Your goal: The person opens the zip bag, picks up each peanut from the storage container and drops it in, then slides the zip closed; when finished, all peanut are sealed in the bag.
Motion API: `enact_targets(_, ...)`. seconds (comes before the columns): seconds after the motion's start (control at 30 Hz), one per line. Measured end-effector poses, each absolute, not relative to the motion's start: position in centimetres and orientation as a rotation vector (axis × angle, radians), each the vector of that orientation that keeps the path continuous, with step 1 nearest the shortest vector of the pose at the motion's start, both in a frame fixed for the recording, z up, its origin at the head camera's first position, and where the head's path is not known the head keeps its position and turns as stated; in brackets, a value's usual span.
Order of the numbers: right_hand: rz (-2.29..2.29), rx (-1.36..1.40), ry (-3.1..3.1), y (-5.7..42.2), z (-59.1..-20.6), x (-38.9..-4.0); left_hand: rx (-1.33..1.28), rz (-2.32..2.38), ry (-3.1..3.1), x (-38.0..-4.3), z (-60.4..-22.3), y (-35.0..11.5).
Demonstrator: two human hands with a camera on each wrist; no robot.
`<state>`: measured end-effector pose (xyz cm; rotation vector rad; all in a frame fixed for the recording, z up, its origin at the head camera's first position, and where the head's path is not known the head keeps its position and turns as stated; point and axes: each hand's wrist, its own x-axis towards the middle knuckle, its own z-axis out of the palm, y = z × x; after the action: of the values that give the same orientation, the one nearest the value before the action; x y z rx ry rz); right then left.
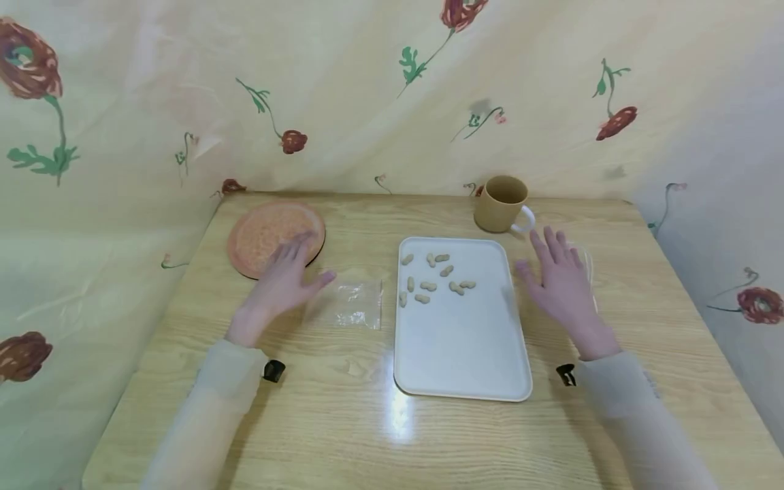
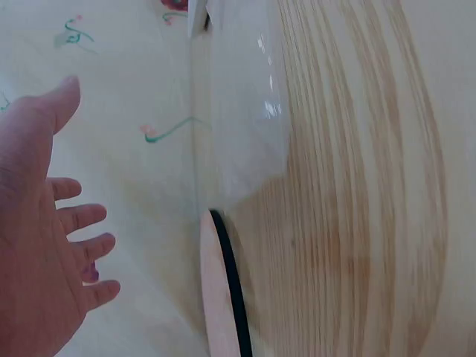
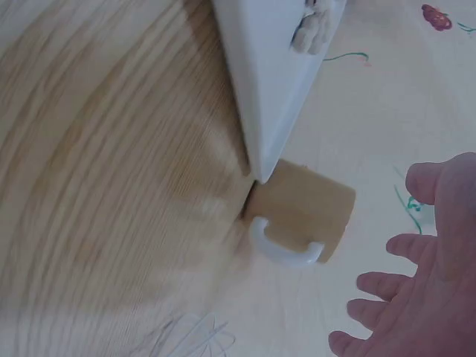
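My left hand (image 1: 275, 284) is held over the table with fingers straight and thumb spread, holding nothing. In the head view its fingers overlap a round pinkish-orange disc (image 1: 262, 235), whose dark edge shows in the left wrist view. Right of the thumb lies a clear plastic bag (image 1: 358, 306). My right hand (image 1: 563, 289), fingers spread and holding nothing, hovers right of a white rectangular tray (image 1: 462, 354). Several peanuts (image 1: 428, 286) in their shells are scattered over the tray's far half. Thin white strings (image 3: 197, 338) lie partly hidden behind the right hand.
A tan mug (image 1: 493, 212) with a white handle stands behind the tray, near the table's back edge. Flower-patterned cloth (image 1: 343, 95) hangs around the back and sides of the wooden table (image 1: 318, 435).
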<state>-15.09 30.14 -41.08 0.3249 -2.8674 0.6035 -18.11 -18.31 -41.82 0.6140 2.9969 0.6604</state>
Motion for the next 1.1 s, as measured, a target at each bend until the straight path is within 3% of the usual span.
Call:
enact_targets(0.47,0.896,0.326,-2.859,25.7,-41.1,-14.7,0.925,0.465,2.798,-17.0,-43.0,-12.3)
enact_targets(1.1,1.145,0.370,-2.872,21.7,-42.5,-14.0,0.946,0.270,2.737,-16.8,-44.1,-10.2)
